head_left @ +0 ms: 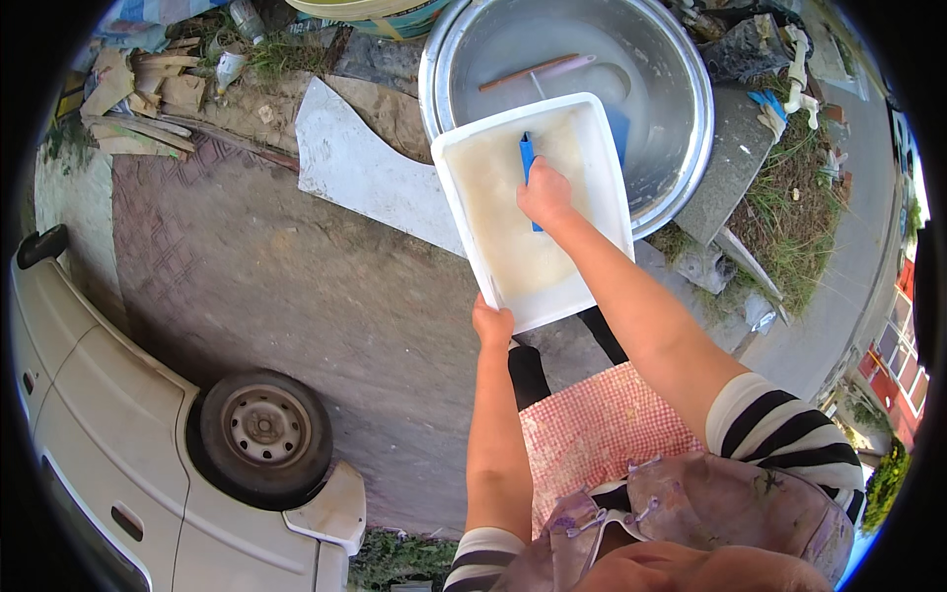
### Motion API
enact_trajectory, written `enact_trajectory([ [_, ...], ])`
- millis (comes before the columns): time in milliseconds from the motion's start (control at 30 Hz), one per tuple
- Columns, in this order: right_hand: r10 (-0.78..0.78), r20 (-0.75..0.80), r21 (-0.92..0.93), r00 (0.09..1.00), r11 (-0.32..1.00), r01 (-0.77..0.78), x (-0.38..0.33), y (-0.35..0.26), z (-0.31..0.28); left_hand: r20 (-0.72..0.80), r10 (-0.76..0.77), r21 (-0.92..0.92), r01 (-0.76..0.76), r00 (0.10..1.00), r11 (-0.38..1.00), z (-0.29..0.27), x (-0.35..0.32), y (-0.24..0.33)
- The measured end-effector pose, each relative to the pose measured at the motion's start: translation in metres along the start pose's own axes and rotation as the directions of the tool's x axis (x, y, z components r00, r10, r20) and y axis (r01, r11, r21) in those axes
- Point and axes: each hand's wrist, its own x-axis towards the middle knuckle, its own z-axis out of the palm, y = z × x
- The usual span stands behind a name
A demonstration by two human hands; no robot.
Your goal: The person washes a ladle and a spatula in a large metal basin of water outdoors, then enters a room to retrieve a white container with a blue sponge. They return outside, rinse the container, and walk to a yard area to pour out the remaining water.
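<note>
A white rectangular plastic tub [464, 197] is tilted, its far end resting over the rim of a big round metal basin [681, 138]. My left hand [491, 324] grips the tub's near edge. My right hand [545, 193] is inside the tub, closed on a blue scraper [527, 156] pressed against a pale, wet layer on the tub's bottom. In the basin lie a wooden stick [523, 73] and a pinkish-handled tool [567, 67] in cloudy water.
A white car with a wheel [264, 432] stands at the lower left. A white board [365, 173] lies on the concrete ground left of the basin. Rubble and cardboard scraps [148, 99] sit top left; grey slabs and weeds [779, 217] on the right.
</note>
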Motion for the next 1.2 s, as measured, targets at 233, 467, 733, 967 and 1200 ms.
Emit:
enact_trajectory([
  [233, -0.198, 0.104, -0.007, 0.975, 0.98, 0.2, -0.019, -0.022, 0.012, 0.002, 0.015, -0.054, -0.015, 1.0, 0.998, 0.0, 0.004, -0.003],
  [467, -0.46, 0.221, -0.064, 0.86, 0.873, 0.483, -0.014, -0.035, 0.007, -0.026, 0.065, -0.048, -0.066, 0.998, 0.997, -0.002, 0.0, 0.0],
  [733, -0.592, 0.328, -0.209, 0.736, 0.714, 0.668, -0.028, 0.013, -0.002, -0.026, 0.025, -0.127, -0.029, 0.999, 0.992, 0.002, -0.007, 0.004],
  [967, -0.607, 0.411, -0.303, 0.68, 0.612, 0.73, -0.063, 0.046, 0.014, -0.013, 0.01, -0.175, -0.012, 1.0, 0.985, 0.001, -0.009, 0.002],
  [1200, -0.574, 0.518, -0.227, 0.634, 0.623, 0.749, -0.1, 0.069, 0.02, -0.094, 0.153, 0.133, -0.139, 0.984, 0.981, -0.003, -0.004, 0.003],
])
